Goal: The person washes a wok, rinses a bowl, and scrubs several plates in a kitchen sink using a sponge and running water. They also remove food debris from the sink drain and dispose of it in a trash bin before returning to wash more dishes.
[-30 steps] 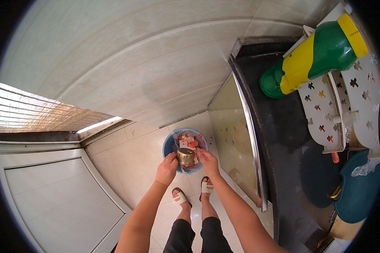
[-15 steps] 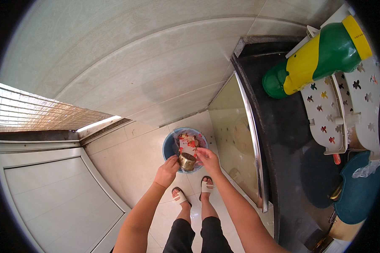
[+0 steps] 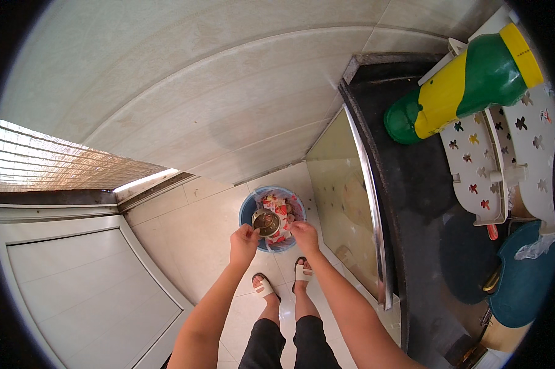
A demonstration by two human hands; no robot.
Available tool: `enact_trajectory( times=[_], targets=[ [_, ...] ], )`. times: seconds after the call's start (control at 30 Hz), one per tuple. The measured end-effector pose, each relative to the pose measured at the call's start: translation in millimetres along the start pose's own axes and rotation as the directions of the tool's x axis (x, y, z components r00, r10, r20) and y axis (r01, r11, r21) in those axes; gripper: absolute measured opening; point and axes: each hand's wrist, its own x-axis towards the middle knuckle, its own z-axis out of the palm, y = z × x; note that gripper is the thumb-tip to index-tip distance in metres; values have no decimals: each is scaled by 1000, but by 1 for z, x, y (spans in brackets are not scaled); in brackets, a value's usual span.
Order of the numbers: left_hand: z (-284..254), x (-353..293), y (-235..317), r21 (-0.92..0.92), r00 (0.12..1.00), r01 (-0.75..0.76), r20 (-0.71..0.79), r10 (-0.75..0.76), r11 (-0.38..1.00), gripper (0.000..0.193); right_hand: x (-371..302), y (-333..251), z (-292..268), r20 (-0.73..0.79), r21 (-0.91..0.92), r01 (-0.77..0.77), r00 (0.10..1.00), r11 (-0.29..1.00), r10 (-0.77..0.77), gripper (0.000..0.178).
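A dark surface runs along the person's right; lower down sits a round blue bin. The right hand has fingers drawn together, whether around anything I can't tell. The left hand's grip pinches a metal cup over the bin.

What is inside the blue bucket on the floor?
The blue bucket holds red-and-white packaging and other bits too small to identify. The metal cup above hides some contents; anything beneath the top layer is covered.
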Motion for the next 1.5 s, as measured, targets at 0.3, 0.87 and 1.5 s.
enact_trajectory(
  times=[0.3,0.87,1.5],
  targets=[
    [9,-7,-11,-382,952,304,90,-292,873,16,-10,0,15,-46,-236,239,966,942,-256,23],
    [-38,-102,63,-329,964,262,129,-232,907,16,-146,-128,-62,59,-143,63,997,988,-55,32],
    [18,-344,217,-101,505,-290,829,241,952,13,-520,-133,-207,-647,29,128,758,991,-79,38]
  ],
)
